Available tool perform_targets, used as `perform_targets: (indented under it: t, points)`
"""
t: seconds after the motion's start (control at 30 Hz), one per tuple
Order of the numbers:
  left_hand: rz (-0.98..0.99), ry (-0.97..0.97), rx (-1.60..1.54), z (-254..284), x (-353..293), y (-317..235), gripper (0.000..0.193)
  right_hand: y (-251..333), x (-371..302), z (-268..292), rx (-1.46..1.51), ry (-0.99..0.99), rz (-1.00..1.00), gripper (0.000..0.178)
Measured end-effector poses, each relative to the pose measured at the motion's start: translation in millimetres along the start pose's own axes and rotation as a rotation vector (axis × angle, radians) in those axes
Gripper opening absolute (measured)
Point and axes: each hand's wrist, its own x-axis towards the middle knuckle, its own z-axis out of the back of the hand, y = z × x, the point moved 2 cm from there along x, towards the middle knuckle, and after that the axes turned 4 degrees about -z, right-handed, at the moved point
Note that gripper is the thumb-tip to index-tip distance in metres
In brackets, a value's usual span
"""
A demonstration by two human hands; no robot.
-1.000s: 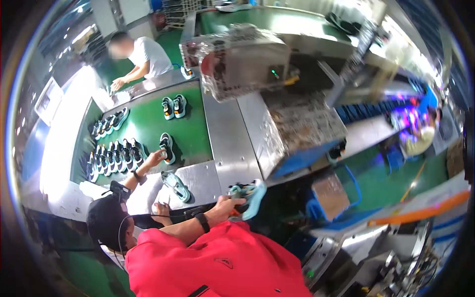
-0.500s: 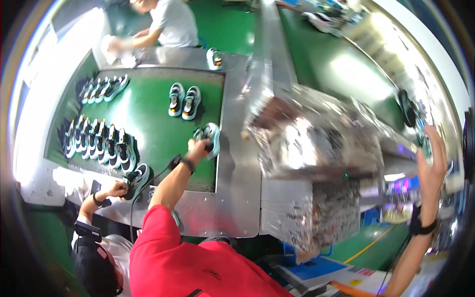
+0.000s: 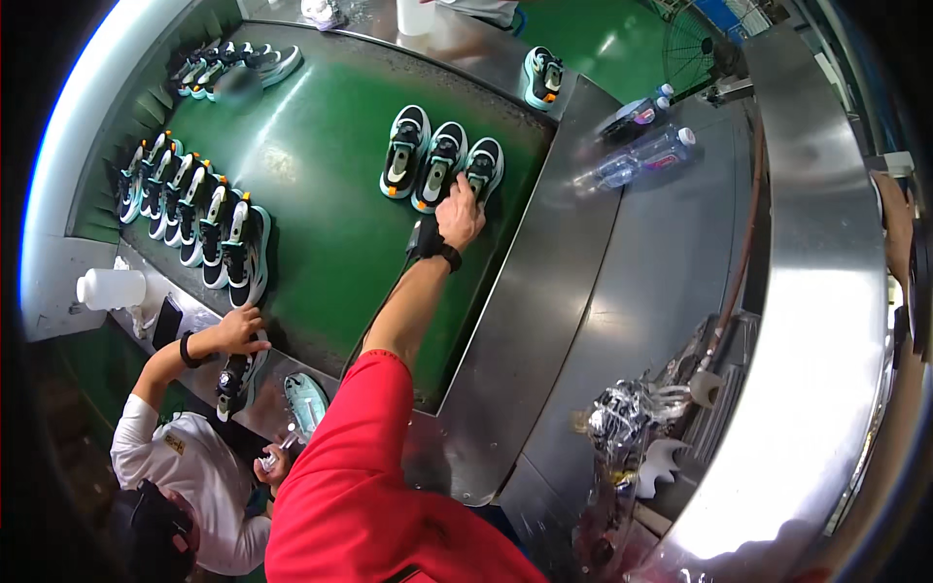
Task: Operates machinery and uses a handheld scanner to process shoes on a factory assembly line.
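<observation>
My left hand (image 3: 461, 216) is closed at the heel end of a black, white and mint sneaker (image 3: 484, 160) on the green belt (image 3: 330, 194). Two similar sneakers stand just left of it, a middle sneaker (image 3: 442, 155) and a left sneaker (image 3: 406, 141), toes pointing away from me. At the far right edge, beyond a shiny metal panel (image 3: 816, 291), part of my right hand (image 3: 894, 209) shows. Its fingers are largely hidden, as is anything it may hold.
Several sneakers (image 3: 238, 253) line the belt's left side. A co-worker's hand (image 3: 238, 332) rests by another sneaker (image 3: 235, 384) at lower left. One sneaker (image 3: 542, 78) stands on the far metal rim. Plastic bottles (image 3: 651, 155) lie right of the belt; crumpled foil (image 3: 627, 418) sits lower right.
The view has shifted toward the belt. The sneaker at my left hand has moved from nearer me to stand beside the other two. My right hand, raised and spread before, is now mostly hidden.
</observation>
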Motion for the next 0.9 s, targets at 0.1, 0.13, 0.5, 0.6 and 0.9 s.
perform_targets:
  t: [0.1, 0.13, 0.5, 0.6, 0.9]
  points:
    - [0.020, 0.031, 0.032, -1, 17, 3, 0.066, -14, -1, -28, 0.148, -0.071, 0.057, 0.069]
    - [0.031, 0.074, 0.012, -3, 19, -3, 0.066, -20, -11, -31, -0.020, -0.101, 0.045, 0.065]
    - [0.152, 0.685, -1.172, 84, -260, -35, 0.047, 49, -173, 102, 0.307, -0.184, -0.530, 0.042]
    - [0.029, 1.045, -0.928, 175, -351, -144, 0.032, 42, -260, 183, 0.492, -0.187, -0.721, 0.051]
    - [-0.751, 1.470, -1.478, 289, -449, -395, 0.103, 180, -565, 374, 0.786, -0.259, -1.222, 0.053]
